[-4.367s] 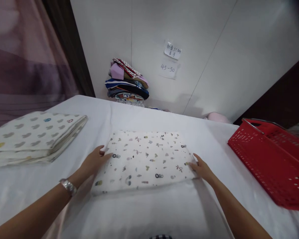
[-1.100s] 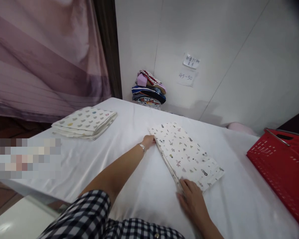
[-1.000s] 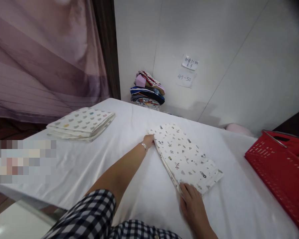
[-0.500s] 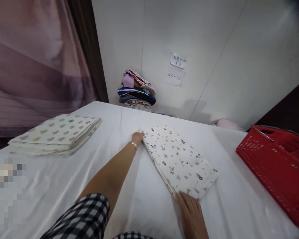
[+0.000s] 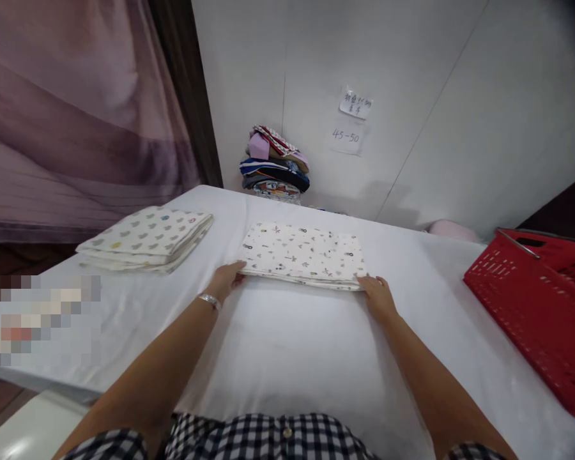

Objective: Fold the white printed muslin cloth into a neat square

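worktop (image 5: 287, 345) covered in a white sheet. a folded white cloth with small printed motifs (image 5: 303, 254) lies flat near the centre of the worktop, long edge facing the person. left hand (image 5: 226, 280) rests at the cloth's 7 o'clock corner, fingers laid together against the near edge; whether the tips go under the fold cannot be told. a bracelet (image 5: 209, 299) sits on the left wrist. right hand (image 5: 377, 295) rests at the cloth's 5 o'clock corner, fingers together and extended, tips touching the near edge; a true pinch cannot be confirmed. both forearms reach from 6 o'clock, above a black-and-white checked garment (image 5: 268, 437) at the frame's lower edge. a second folded cloth with grey cloud shapes (image 5: 147, 236) lies at 9 o'clock of the first, apart from it. a red plastic basket (image 5: 536, 306) stands at 3 o'clock, well apart. a stack of coloured fabrics (image 5: 275, 163) sits at 12 o'clock against the white wall, with two paper notes (image 5: 351, 118) fixed to the wall beside it. a mauve curtain (image 5: 76, 108) hangs at 10 o'clock.
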